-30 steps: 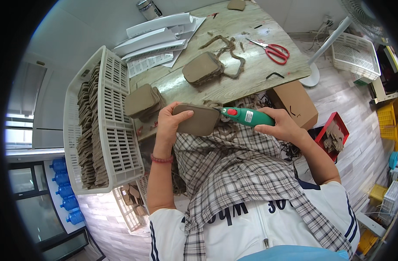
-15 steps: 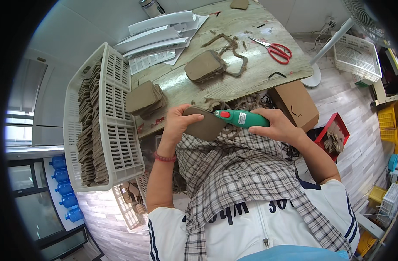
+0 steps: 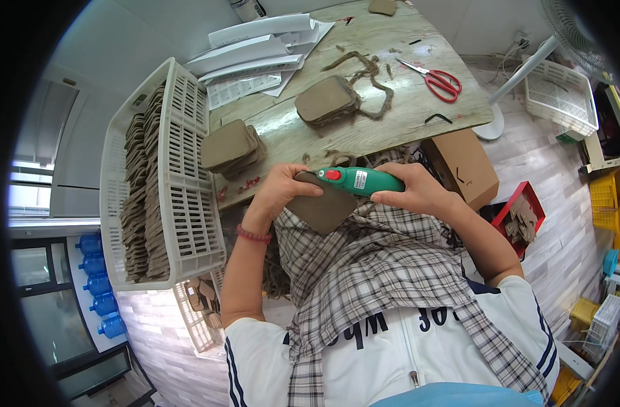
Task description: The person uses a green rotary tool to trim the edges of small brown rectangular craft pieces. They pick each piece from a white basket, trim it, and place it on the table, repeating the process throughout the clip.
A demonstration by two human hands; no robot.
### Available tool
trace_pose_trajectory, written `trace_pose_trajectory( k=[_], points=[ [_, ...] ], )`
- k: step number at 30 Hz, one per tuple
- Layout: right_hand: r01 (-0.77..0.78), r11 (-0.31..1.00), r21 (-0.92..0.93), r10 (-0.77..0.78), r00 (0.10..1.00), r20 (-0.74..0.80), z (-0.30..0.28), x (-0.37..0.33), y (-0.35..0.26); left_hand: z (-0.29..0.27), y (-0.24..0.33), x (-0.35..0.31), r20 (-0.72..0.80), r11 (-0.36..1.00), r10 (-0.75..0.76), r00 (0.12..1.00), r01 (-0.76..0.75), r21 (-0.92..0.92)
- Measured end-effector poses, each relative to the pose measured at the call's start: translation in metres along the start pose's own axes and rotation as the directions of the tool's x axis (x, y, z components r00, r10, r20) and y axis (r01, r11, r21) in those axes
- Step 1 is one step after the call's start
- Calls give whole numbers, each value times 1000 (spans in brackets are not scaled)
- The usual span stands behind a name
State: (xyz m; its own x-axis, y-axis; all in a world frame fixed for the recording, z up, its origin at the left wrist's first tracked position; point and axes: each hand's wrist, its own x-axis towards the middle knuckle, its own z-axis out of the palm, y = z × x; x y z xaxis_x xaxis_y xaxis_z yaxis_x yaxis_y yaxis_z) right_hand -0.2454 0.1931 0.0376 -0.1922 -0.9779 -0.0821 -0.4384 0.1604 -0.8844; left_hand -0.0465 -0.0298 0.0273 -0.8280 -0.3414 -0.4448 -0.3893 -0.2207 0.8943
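My left hand [image 3: 283, 192] pinches a brown fabric pad [image 3: 329, 211] with rounded corners, its thumb on top and the fingers beneath. My right hand [image 3: 418, 190] is wrapped round a green handheld electric cutter [image 3: 371, 180] with a red button. The cutter's head lies at the pad's far edge, close to my left fingers; its blade is too small to make out. Beyond my hands, on the table, sit a stack of similar pads [image 3: 230, 144] at the left and another pad stack [image 3: 325, 100] in the middle, beside a curled strip of fuzzy trimming [image 3: 378, 88].
Red-handled scissors [image 3: 440, 83] and papers [image 3: 256, 57] lie on the wooden table [image 3: 283, 132]. A white basket [image 3: 195, 197] packed with pads stands at the left. At the right are a cardboard box [image 3: 467, 169], a red tray of scraps [image 3: 524, 220] and a fan stand [image 3: 520, 71].
The cutter has moved left along the pad's far edge, toward my left fingers. The pad has turned, its near corner now lower. My view has shifted slightly.
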Motion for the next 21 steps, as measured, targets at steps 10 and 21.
trace_pose_trajectory(
  k=[10,21],
  points=[
    [-60,983,175,83,988,-130,5,-1,4,-38,7,-13,-127,988,137,983,-126,91],
    [-134,943,304,204,956,-211,-3,-24,40,-173,52,4,-260,221,684,681,147,964]
  ],
)
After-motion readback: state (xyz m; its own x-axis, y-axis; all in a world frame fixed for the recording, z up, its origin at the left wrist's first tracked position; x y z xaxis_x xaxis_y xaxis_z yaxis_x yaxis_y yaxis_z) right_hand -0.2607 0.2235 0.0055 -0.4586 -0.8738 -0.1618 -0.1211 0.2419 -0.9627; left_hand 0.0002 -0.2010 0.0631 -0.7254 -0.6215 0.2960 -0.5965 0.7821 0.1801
